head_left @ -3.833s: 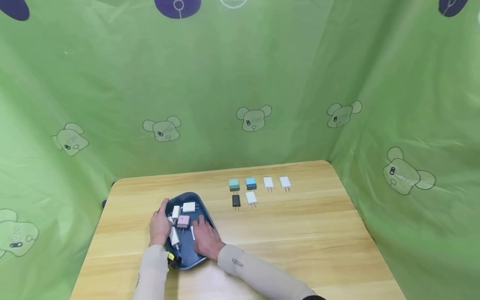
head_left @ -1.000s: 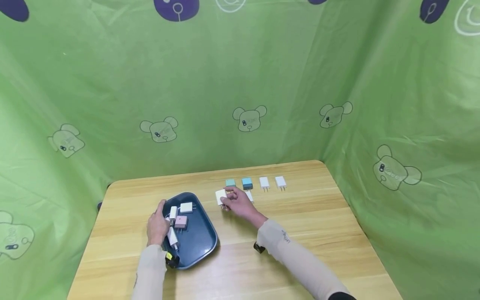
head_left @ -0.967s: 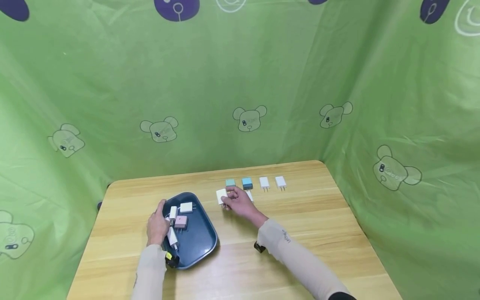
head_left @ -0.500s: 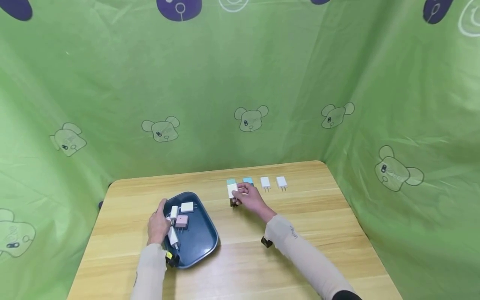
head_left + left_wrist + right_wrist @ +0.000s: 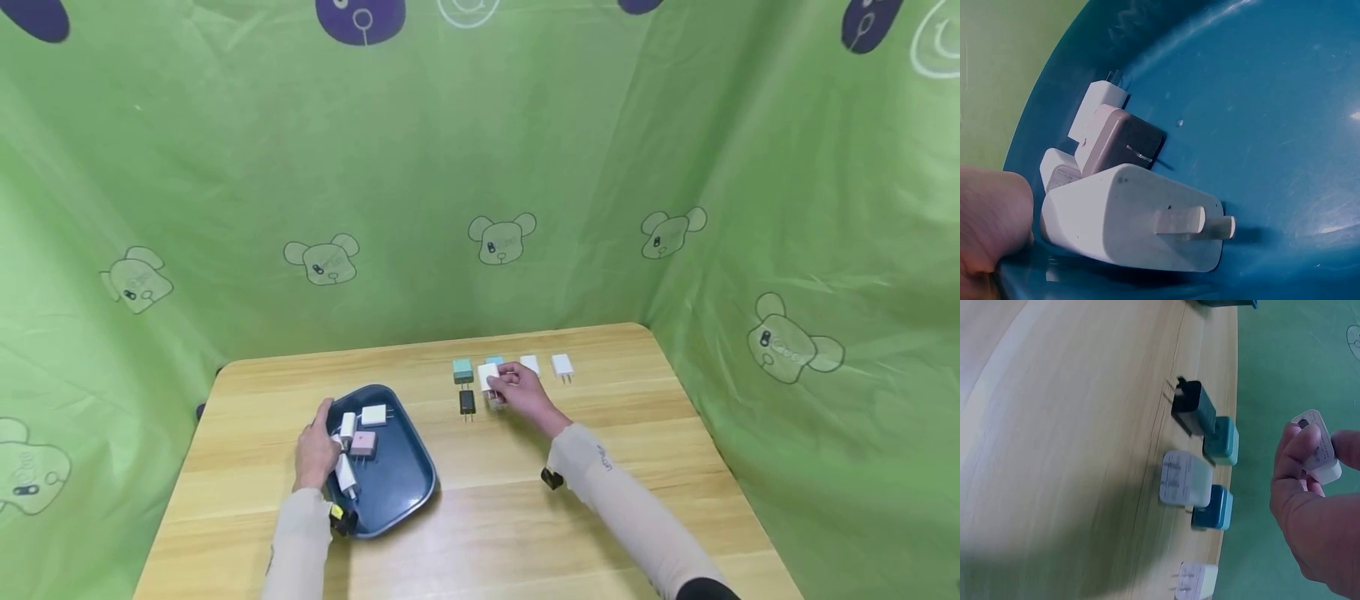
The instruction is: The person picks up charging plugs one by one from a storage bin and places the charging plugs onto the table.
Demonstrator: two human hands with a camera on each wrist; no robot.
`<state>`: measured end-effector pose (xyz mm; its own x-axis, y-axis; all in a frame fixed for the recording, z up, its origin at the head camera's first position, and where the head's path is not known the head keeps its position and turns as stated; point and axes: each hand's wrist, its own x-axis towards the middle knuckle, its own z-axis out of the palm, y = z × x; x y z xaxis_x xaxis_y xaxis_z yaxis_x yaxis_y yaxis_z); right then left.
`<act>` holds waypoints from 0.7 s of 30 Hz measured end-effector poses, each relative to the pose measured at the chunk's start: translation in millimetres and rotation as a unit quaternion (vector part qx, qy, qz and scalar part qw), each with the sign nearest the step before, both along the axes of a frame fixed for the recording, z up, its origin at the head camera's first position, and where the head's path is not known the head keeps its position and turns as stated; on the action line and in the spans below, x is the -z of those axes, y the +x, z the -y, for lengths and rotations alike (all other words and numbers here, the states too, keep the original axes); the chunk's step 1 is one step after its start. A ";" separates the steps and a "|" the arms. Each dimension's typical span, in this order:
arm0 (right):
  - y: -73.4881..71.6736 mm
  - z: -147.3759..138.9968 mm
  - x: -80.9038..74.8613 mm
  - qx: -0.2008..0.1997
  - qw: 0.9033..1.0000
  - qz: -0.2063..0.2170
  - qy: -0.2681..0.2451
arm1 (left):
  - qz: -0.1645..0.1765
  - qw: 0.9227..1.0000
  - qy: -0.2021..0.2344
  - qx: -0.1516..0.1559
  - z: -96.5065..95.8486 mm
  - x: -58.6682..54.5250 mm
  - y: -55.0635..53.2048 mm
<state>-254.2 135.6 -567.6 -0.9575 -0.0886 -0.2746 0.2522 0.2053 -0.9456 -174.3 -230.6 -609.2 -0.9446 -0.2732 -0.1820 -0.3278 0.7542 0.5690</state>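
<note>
My right hand [image 5: 527,395] pinches a white charger plug [image 5: 487,377] between thumb and fingers, above the table. In the right wrist view that white charger plug [image 5: 1324,453] is held apart from the ones below. Under the hand lies another white charger plug [image 5: 1186,479], partly hidden in the head view. A black charger plug [image 5: 467,402] lies beside it, behind which sit a green one [image 5: 462,371] and a partly covered blue one [image 5: 1212,507]. My left hand [image 5: 317,452] grips the left rim of a dark blue tray [image 5: 431,475]. Inside are a pink charger plug [image 5: 363,442] and several white ones [image 5: 1135,219].
Two more white charger plugs, one partly hidden by my hand and one in view [image 5: 562,365], lie at the right of the back row. The wooden table [image 5: 600,467] ends at a green curtain [image 5: 420,183] behind and beside it.
My right hand has left the tray with a white charger plug and moved over the rows, then further right, past the black and green plugs. My left hand stays on the tray rim.
</note>
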 end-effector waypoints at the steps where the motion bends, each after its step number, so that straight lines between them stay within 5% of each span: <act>1: -0.4 -1.8 1.0 -0.001 1.000 0.002 0.002 | 0.001 1.000 0.002 0.000 0.3 0.2 0.6; 14: -2.6 -23.7 8.3 0.007 1.000 0.019 -0.007 | 0.008 0.999 0.031 -0.039 6.1 0.8 1.5; 21: -0.6 -34.8 8.4 0.012 0.999 0.033 -0.020 | 0.021 0.999 0.006 -0.044 1.3 0.6 0.0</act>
<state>-254.8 170.4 -576.1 -0.9392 -0.0774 -0.3345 0.3194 0.1605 -0.9339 -174.3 -231.8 -609.9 -0.9086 -0.3521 -0.2246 -0.4159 0.7146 0.5625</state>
